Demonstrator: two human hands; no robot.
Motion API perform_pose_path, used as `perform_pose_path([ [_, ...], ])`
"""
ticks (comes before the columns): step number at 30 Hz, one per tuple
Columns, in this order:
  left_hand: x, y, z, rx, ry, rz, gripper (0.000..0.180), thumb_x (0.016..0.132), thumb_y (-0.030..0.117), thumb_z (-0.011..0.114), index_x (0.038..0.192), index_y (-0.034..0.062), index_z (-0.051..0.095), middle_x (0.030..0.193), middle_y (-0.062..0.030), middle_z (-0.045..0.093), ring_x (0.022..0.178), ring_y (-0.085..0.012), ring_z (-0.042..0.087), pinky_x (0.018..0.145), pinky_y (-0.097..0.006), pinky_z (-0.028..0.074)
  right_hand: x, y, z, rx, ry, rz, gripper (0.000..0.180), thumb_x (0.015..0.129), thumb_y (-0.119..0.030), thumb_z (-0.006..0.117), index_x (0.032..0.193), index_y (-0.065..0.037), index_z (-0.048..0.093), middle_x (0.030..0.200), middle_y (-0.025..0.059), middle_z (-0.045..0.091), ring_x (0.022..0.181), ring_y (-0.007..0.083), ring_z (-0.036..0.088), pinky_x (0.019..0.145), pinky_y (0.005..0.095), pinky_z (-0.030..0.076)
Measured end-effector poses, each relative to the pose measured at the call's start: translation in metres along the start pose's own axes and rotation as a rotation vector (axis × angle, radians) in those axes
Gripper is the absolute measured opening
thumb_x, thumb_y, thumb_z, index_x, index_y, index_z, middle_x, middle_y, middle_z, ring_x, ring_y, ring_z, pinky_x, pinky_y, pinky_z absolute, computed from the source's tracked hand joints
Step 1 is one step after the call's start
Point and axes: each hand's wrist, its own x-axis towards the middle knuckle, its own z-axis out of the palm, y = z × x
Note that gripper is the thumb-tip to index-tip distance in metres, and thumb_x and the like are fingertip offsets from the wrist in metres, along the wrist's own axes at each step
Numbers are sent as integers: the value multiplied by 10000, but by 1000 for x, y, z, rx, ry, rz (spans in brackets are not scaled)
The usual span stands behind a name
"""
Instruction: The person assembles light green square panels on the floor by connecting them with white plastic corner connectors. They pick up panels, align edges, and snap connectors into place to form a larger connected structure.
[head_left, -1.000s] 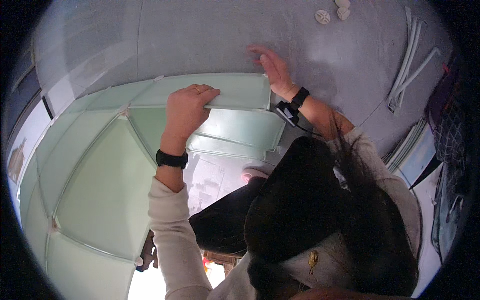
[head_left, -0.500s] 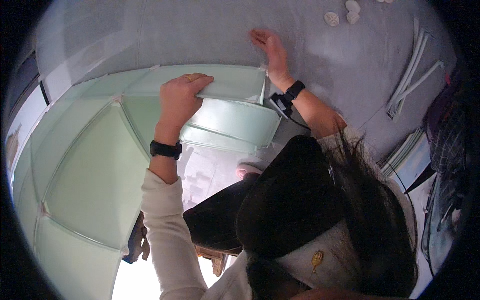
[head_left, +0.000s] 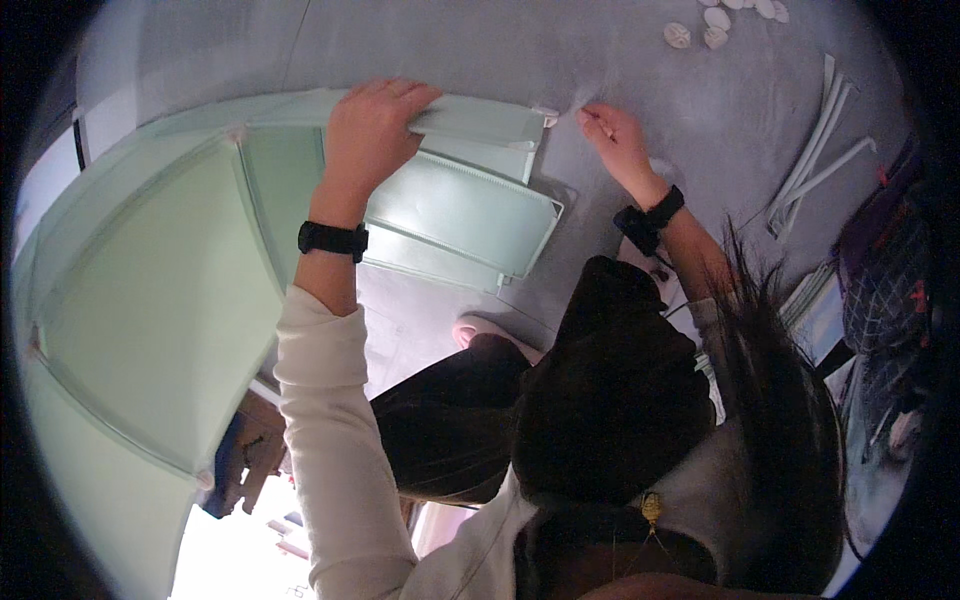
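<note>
**Steadying a pale green panel while the corner is worked**

At the left, large pale green panels (head_left: 150,300) joined at their corners curve across the grey floor (head_left: 640,70), already standing as part of a frame. Moving right, the left hand (head_left: 372,125), black band at the wrist, is closed over the top edge of a narrower green panel (head_left: 470,120), fingers curled over it and thumb behind; a second panel (head_left: 460,215) slopes away just below. At that top panel's right end sits a small pale corner connector (head_left: 545,115). Just beside it the right hand (head_left: 617,140), also wearing a black band, rests on the floor with its fingers drawn narrow, pinching something thin; what it is cannot be told.

To do this step well, I judge the left hand should keep the panel edge level and still, so the corner does not twist, while the right hand works close to the connector rather than reaching.

Toward the floor's far right edge lie round white connectors (head_left: 700,30) and long white strips (head_left: 815,160), well apart from both hands.
</note>
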Motion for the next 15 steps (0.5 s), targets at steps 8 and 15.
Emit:
perform_pose_path([
  [8,-131,53,88,-681,761,-804,452,771,84,653,1193,6,509,1165,-153,581,1142,-260,529,994,-412,393,-41,-36,3,-413,-392,-192,246,869,-260,624,957,-31,638,831,142,654,721,308,632,644,384,491],
  [15,-188,68,219,-1612,641,-1620,532,851,224,664,1260,-25,433,1082,-105,563,896,-171,565,734,-316,485,-60,-26,42,-476,-637,-72,200,809,-210,658,921,-47,627,817,152,665,755,338,642,649,432,490],
])
